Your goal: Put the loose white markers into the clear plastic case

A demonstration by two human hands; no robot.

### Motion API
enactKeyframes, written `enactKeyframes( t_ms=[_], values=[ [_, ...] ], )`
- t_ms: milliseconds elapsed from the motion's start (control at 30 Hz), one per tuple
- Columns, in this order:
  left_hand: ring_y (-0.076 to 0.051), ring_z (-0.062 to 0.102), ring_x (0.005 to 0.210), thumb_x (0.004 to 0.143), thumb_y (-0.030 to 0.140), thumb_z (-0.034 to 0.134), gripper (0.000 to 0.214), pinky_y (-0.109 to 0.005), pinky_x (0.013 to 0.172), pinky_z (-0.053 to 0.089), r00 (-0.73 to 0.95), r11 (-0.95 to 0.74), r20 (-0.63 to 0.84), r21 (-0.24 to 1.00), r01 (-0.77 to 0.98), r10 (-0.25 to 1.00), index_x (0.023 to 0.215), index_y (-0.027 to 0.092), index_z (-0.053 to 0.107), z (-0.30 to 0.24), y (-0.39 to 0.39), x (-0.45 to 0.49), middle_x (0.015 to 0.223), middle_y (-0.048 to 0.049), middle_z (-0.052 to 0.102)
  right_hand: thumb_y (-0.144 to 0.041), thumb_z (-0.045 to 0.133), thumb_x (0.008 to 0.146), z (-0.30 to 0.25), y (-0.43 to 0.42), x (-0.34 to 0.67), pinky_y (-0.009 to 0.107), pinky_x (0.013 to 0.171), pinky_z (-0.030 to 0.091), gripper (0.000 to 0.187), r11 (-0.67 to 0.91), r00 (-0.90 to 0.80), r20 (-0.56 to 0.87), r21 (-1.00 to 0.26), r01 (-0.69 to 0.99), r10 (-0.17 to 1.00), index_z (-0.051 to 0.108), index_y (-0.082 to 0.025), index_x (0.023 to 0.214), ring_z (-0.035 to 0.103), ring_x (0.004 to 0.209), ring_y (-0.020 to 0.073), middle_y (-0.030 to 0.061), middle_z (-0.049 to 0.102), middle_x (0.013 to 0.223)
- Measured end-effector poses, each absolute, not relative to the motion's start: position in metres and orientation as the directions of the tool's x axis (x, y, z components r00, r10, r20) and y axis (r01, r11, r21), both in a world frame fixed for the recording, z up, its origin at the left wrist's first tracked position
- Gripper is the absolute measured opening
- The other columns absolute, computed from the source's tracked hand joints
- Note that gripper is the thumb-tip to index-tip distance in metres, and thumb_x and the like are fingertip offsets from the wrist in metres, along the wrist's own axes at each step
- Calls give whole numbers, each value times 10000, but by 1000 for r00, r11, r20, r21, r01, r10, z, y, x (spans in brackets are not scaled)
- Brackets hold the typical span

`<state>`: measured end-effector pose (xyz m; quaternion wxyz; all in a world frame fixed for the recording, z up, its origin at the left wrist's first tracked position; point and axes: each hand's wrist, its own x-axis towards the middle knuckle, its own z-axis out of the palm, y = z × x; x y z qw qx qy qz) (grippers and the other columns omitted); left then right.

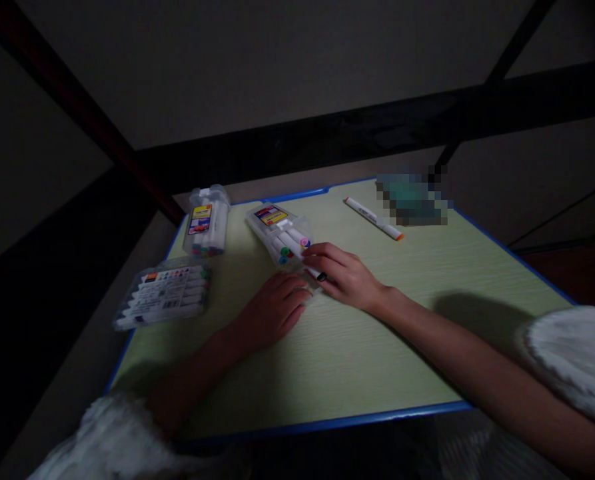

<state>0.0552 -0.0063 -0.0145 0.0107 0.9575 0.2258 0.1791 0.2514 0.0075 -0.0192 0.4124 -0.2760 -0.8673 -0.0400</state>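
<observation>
A clear marker case (pixel 277 230) lies open-ended on the pale green table (pixel 427 320), with white markers and coloured caps showing at its mouth. My right hand (pixel 344 275) is closed in a pinch on a white marker with a black tip (pixel 313 272) at the case's mouth. My left hand (pixel 277 308) rests just below the case with its fingers curled round the near end of the case or marker; what it grips is hidden.
Two more clear marker cases (pixel 207 223) (pixel 164 293) lie at the table's left. A single white marker with an orange tip (pixel 374 219) lies at the back beside a blurred teal object (pixel 412 199). The table has a blue rim (pixel 327 421).
</observation>
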Motion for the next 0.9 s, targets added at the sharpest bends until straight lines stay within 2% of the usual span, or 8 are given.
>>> enactKeyframes(
  t_ms=[433,633,900],
  values=[
    [-221,486,1050,868,177,421,177,-425,943,429,832,-897,342,100,430,436,997,124,531,-16,-6,54,1041,-107,552,-174,396,872,-17,7,251,365,867,507,262,860,-518,725,-204,468,454,502,-120,1105,538,1073,209,149,569,1086],
    [-220,486,1065,865,178,428,176,-430,946,428,833,-895,329,121,430,445,1000,135,534,-16,-6,53,1033,-104,561,-187,396,874,-17,7,250,357,886,498,268,837,-482,724,-248,488,494,478,-131,1123,545,1088,201,145,601,1083],
    [-220,485,1060,865,178,432,175,-425,944,430,831,-894,332,119,433,446,991,126,542,-15,-6,54,1028,-108,563,-179,397,875,-15,7,250,350,869,510,233,824,-481,714,-240,514,508,502,-125,1077,560,1071,197,144,603,1119]
  ],
)
